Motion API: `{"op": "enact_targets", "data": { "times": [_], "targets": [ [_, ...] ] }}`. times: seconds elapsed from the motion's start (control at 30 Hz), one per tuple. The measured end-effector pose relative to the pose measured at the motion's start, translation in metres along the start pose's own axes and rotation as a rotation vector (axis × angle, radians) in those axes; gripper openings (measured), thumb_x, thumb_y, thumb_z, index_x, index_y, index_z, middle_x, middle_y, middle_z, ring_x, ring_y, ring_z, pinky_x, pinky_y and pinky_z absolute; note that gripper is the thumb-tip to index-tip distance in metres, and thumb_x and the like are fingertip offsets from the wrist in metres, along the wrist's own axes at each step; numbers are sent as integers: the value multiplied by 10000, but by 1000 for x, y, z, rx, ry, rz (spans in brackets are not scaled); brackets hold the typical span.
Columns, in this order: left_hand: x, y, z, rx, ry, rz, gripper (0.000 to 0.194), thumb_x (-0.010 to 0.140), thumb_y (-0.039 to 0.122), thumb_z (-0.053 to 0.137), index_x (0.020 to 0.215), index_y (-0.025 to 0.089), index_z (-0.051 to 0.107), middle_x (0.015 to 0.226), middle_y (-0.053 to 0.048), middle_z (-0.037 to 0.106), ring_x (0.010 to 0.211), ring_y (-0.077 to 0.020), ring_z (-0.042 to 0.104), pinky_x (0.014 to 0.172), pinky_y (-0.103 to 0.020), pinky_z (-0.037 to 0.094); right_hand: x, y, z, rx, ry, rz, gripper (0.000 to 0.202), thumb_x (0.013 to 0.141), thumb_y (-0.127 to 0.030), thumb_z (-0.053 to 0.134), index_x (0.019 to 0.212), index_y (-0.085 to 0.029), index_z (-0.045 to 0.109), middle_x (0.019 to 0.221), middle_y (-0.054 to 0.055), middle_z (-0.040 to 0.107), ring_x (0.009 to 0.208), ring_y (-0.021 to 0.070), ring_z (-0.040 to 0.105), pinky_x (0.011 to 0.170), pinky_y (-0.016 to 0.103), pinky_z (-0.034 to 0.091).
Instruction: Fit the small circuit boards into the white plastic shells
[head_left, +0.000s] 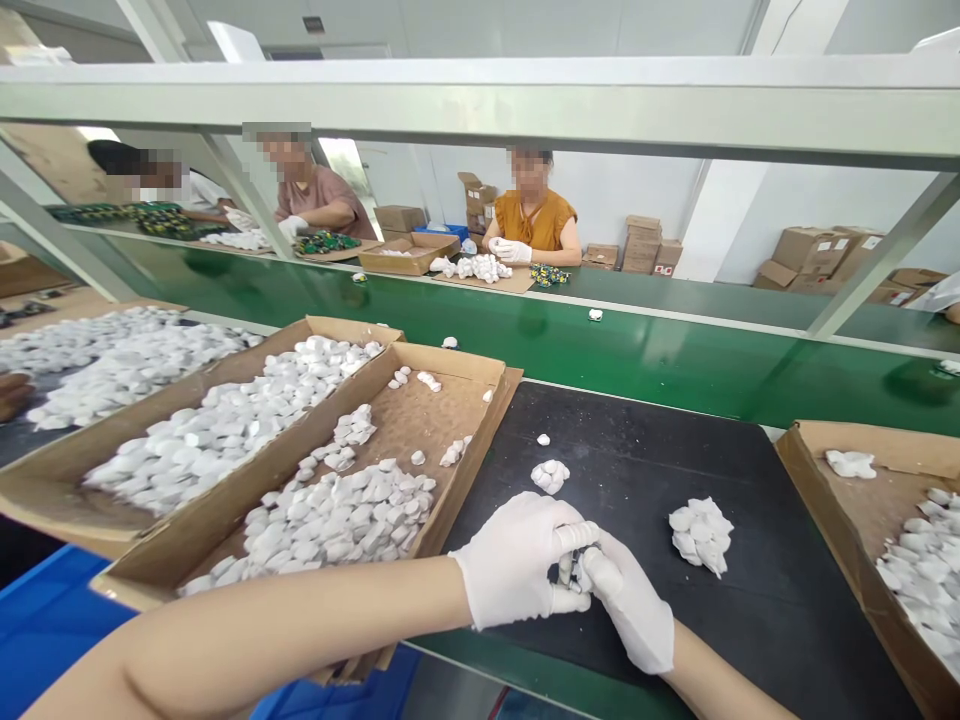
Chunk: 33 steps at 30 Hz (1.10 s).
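My left hand [521,560], in a white glove, and my gloved right hand [630,605] meet over the black mat [600,430]. Between their closed fingertips is a small white piece with dark, shiny parts [576,570]; the fingers cover most of it. Just beyond my left hand lies a small cluster of white pieces [550,476], with a single white piece [544,440] farther back. A larger white cluster [701,537] rests on the mat to the right of my right hand.
Left of the mat stand two cardboard trays, the nearer tray [457,500] and the farther tray [247,375], both holding many white pieces. Another cardboard tray [832,520] is at right. A green conveyor [667,350] runs behind, below a white beam [480,100]. Several people work across it.
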<state>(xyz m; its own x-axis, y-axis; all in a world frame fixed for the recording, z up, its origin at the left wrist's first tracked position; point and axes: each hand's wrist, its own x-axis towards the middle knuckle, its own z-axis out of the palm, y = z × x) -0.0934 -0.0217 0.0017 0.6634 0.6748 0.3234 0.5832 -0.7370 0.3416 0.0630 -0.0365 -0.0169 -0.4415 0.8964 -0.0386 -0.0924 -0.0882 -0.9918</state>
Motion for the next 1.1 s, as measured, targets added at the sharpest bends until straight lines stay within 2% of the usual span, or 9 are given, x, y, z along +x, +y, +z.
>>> {"op": "enact_targets", "data": {
  "times": [0.13, 0.3, 0.5, 0.6, 0.73, 0.8, 0.93, 1.03, 1.1],
  "targets": [
    [1, -4, 1, -72, 85, -4, 406, 635, 398, 707, 993, 224, 626, 856, -23, 669, 784, -189, 619, 720, -314, 443, 0, -8, 0, 69, -29, 60, 369, 774, -541, 500, 726, -175, 508, 691, 12, 471, 668, 153, 411, 684, 324, 386],
    [2, -5, 3, -205, 84, -46, 345, 600, 359, 735, 909, 222, 665, 712, 12, 633, 665, -153, 596, 663, -285, 457, 2, -13, -4, -69, -98, 61, 378, 731, -539, 550, 737, -161, 540, 711, 11, 482, 674, 149, 408, 671, 306, 372],
    [1, -8, 7, -437, 127, -83, 449, 574, 313, 771, 985, 177, 649, 862, -32, 637, 736, -149, 616, 702, -257, 497, 2, -7, -7, -144, -37, 45, 387, 771, -541, 503, 742, -155, 524, 706, 3, 471, 665, 139, 399, 667, 299, 386],
    [2, -10, 6, -407, 99, -75, 456, 598, 282, 746, 1026, 188, 618, 918, -40, 638, 814, -178, 610, 755, -296, 495, 2, -11, -5, -198, 5, 40, 369, 762, -532, 528, 741, -163, 523, 712, 1, 491, 678, 150, 434, 678, 302, 406],
    [2, -10, 5, -420, 24, -23, 594, 573, 276, 757, 1121, 207, 539, 1074, -64, 592, 922, -205, 588, 818, -331, 485, 0, -17, -4, -189, 23, 38, 352, 718, -491, 608, 857, -171, 567, 759, 11, 549, 755, 188, 503, 721, 319, 432],
    [1, -11, 5, -447, 30, -16, 556, 606, 269, 740, 1120, 211, 536, 1086, -68, 586, 943, -201, 587, 832, -326, 481, -1, -18, -4, -164, 10, 17, 352, 725, -480, 608, 888, -171, 573, 801, 24, 569, 809, 204, 514, 769, 331, 427],
    [0, -12, 7, -424, 90, -42, 466, 665, 296, 695, 1101, 206, 557, 995, -58, 627, 859, -174, 616, 777, -296, 493, -1, -17, -7, -164, -30, 26, 355, 757, -511, 547, 789, -157, 556, 793, 32, 551, 782, 191, 483, 760, 331, 405],
    [-1, -12, 5, -304, 99, -51, 473, 604, 420, 730, 1014, 221, 606, 845, -20, 656, 750, -167, 625, 712, -283, 491, 0, -15, -8, -160, -116, 58, 396, 717, -546, 560, 724, -151, 527, 720, 16, 503, 709, 168, 439, 682, 308, 392],
    [0, -11, 2, -205, 58, -45, 470, 565, 488, 738, 942, 230, 629, 784, -4, 656, 711, -168, 626, 696, -281, 481, 0, -15, -8, -163, -176, 83, 387, 699, -535, 575, 700, -154, 513, 681, 1, 465, 668, 149, 398, 637, 288, 367]
  ]
}}
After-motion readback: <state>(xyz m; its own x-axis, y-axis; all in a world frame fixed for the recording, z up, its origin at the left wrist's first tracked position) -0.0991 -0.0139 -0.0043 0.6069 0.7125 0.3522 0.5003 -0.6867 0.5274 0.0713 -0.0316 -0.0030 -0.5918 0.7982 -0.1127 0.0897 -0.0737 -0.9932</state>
